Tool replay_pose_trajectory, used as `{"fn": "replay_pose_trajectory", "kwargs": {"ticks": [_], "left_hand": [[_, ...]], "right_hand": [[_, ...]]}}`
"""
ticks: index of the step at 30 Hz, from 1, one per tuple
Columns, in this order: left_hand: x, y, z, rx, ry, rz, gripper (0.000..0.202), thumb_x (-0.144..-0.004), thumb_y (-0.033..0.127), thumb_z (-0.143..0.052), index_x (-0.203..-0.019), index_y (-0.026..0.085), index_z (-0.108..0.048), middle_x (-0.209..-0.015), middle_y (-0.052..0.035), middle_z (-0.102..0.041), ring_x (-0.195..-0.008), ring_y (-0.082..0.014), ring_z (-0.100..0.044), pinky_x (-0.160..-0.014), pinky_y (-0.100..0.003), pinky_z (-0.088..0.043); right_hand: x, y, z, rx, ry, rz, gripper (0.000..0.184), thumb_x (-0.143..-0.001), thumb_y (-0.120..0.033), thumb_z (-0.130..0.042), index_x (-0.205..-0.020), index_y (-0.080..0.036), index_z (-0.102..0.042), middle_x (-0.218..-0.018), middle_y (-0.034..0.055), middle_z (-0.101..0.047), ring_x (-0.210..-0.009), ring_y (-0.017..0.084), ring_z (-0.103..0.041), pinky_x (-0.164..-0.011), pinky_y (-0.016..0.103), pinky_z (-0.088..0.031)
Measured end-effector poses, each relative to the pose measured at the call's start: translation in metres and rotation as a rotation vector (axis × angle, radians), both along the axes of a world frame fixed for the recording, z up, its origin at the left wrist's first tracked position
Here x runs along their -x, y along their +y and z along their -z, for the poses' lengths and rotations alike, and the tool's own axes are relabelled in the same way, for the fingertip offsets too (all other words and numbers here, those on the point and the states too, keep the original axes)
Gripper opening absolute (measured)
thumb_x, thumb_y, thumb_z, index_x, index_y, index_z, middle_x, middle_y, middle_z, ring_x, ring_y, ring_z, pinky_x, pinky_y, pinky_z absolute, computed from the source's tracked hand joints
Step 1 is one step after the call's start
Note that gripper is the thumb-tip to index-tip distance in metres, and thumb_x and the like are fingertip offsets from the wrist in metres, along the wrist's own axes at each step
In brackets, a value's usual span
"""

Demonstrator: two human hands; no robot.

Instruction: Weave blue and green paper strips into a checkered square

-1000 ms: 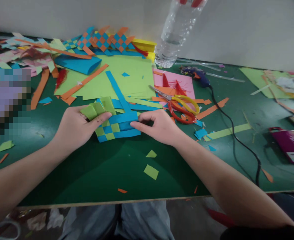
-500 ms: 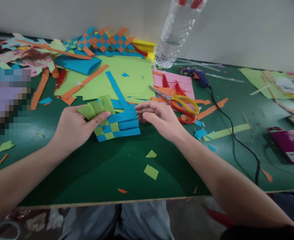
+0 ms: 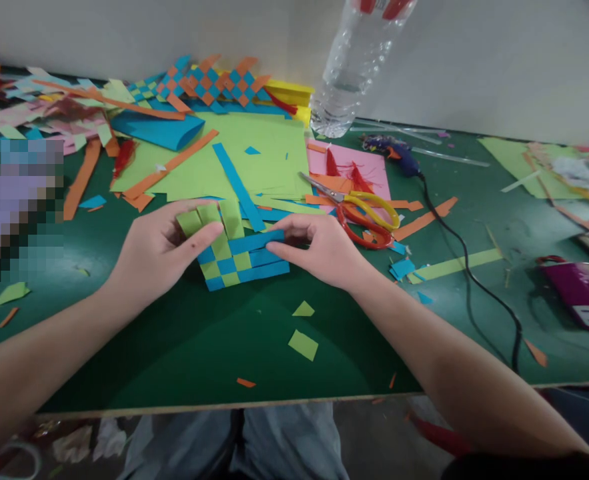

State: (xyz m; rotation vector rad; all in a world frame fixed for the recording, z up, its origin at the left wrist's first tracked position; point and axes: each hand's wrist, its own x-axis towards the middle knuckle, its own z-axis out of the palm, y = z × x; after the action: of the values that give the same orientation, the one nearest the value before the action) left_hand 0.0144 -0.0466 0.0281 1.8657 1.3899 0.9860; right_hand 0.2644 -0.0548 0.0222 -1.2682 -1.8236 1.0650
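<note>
A woven piece of blue and green paper strips (image 3: 229, 263) is held just above the green table, its lower left corner a checkerboard. My left hand (image 3: 161, 243) is closed on its upper left part, thumb on top of the green strips and fingers hidden behind. Loose blue ends stick out to the right. My right hand (image 3: 319, 250) pinches the end of the upper blue strip between thumb and fingers. Beyond the weave, a separate blue strip (image 3: 238, 187) lies across the green paper sheets (image 3: 264, 153).
Orange-and-yellow-handled scissors (image 3: 357, 207) lie beyond my right hand. A water bottle (image 3: 349, 73) stands behind them, near a glue gun (image 3: 391, 150) with a black cord. Finished woven shapes (image 3: 214, 83) line the wall. Paper scraps (image 3: 303, 345) lie near the table's front edge (image 3: 224, 405).
The woven piece and my left hand have shifted slightly right and the weave slightly down. My right hand's fingers have closed on a blue strip end.
</note>
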Motion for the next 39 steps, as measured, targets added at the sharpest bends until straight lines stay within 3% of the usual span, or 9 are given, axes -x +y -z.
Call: {"fn": "replay_pose_trajectory", "kwargs": {"ticks": [2, 4, 8, 13, 18, 21, 24, 29, 39], "left_hand": [[0.002, 0.003, 0.004, -0.018, -0.077, -0.003, 0.042, -0.093, 0.046, -0.069, -0.127, 0.021, -0.068, -0.112, -0.0079, -0.079, -0.098, -0.0235, -0.075, -0.074, -0.029, -0.061], [0.005, 0.007, 0.008, -0.054, -0.211, 0.043, 0.045, -0.097, 0.04, -0.067, -0.135, 0.021, -0.056, -0.137, -0.0137, -0.069, -0.117, -0.0256, -0.072, -0.092, -0.036, -0.061], [0.01, 0.009, 0.01, -0.195, -0.073, 0.145, 0.05, -0.096, 0.039, -0.067, -0.138, 0.018, -0.051, -0.144, -0.0175, -0.062, -0.135, -0.0287, -0.061, -0.113, -0.045, -0.051], [0.014, 0.006, 0.008, -0.284, 0.314, 0.306, 0.037, -0.099, 0.051, -0.062, -0.126, 0.026, -0.064, -0.126, -0.0072, -0.073, -0.121, -0.0286, -0.067, -0.105, -0.043, -0.053], [0.026, 0.012, 0.015, -0.398, 0.462, 0.568, 0.056, -0.091, 0.07, -0.066, -0.131, 0.031, -0.064, -0.123, -0.0054, -0.074, -0.117, -0.0324, -0.066, -0.107, -0.046, -0.047], [0.031, 0.016, 0.017, -0.412, 0.532, 0.659, 0.064, -0.092, 0.072, -0.063, -0.141, 0.03, -0.059, -0.134, -0.009, -0.069, -0.128, -0.0343, -0.06, -0.11, -0.049, -0.044], [0.033, 0.016, 0.013, -0.444, 0.515, 0.689, 0.056, -0.095, 0.067, -0.063, -0.137, 0.03, -0.061, -0.134, -0.0088, -0.069, -0.128, -0.0323, -0.06, -0.111, -0.047, -0.044], [0.03, 0.016, 0.007, -0.462, 0.49, 0.776, 0.027, -0.1, 0.053, -0.062, -0.112, 0.03, -0.073, -0.114, -0.0028, -0.077, -0.11, -0.0242, -0.068, -0.108, -0.042, -0.044], [0.025, 0.017, 0.004, -0.437, 0.467, 0.854, 0.023, -0.103, 0.041, -0.059, -0.093, 0.034, -0.079, -0.089, 0.0021, -0.078, -0.084, -0.0195, -0.068, -0.097, -0.036, -0.045]], "right_hand": [[-0.002, 0.0, -0.004, -0.041, -0.06, 0.058, 0.025, -0.084, -0.039, -0.073, -0.09, -0.015, -0.072, -0.071, 0.0009, -0.07, -0.063, 0.013, -0.061, -0.061, 0.028, -0.047], [-0.005, 0.0, -0.008, -0.108, -0.159, 0.143, 0.029, -0.085, -0.045, -0.073, -0.087, -0.016, -0.072, -0.066, 0.0004, -0.069, -0.057, 0.012, -0.058, -0.059, 0.027, -0.043], [-0.009, -0.002, -0.014, -0.351, -0.348, 0.275, 0.026, -0.088, -0.043, -0.073, -0.09, -0.017, -0.074, -0.062, -0.0007, -0.066, -0.058, 0.012, -0.056, -0.06, 0.027, -0.041], [-0.009, -0.002, -0.009, -0.563, -0.346, -0.101, 0.018, -0.095, -0.036, -0.071, -0.1, -0.019, -0.074, -0.091, 0.0057, -0.078, -0.085, 0.019, -0.069, -0.079, 0.032, -0.051], [-0.005, -0.002, 0.001, -0.652, -0.325, -0.369, 0.024, -0.097, -0.04, -0.07, -0.108, -0.019, -0.073, -0.113, 0.0101, -0.079, -0.107, 0.024, -0.071, -0.102, 0.043, -0.052], [-0.005, -0.002, 0.004, -0.633, -0.331, -0.414, 0.022, -0.098, -0.039, -0.07, -0.109, -0.02, -0.073, -0.121, 0.0104, -0.078, -0.114, 0.024, -0.071, -0.107, 0.045, -0.05], [-0.006, -0.002, 0.005, -0.64, -0.329, -0.446, 0.022, -0.098, -0.038, -0.07, -0.108, -0.02, -0.074, -0.124, 0.0104, -0.077, -0.118, 0.025, -0.07, -0.108, 0.044, -0.05], [-0.005, -0.002, 0.004, -0.606, -0.332, -0.495, 0.02, -0.099, -0.039, -0.069, -0.107, -0.021, -0.075, -0.125, 0.0096, -0.077, -0.118, 0.023, -0.069, -0.108, 0.043, -0.048], [-0.005, -0.002, 0.006, -0.616, -0.397, -0.538, 0.016, -0.101, -0.034, -0.066, -0.099, -0.022, -0.077, -0.117, 0.0069, -0.078, -0.11, 0.022, -0.067, -0.107, 0.041, -0.04]]}}
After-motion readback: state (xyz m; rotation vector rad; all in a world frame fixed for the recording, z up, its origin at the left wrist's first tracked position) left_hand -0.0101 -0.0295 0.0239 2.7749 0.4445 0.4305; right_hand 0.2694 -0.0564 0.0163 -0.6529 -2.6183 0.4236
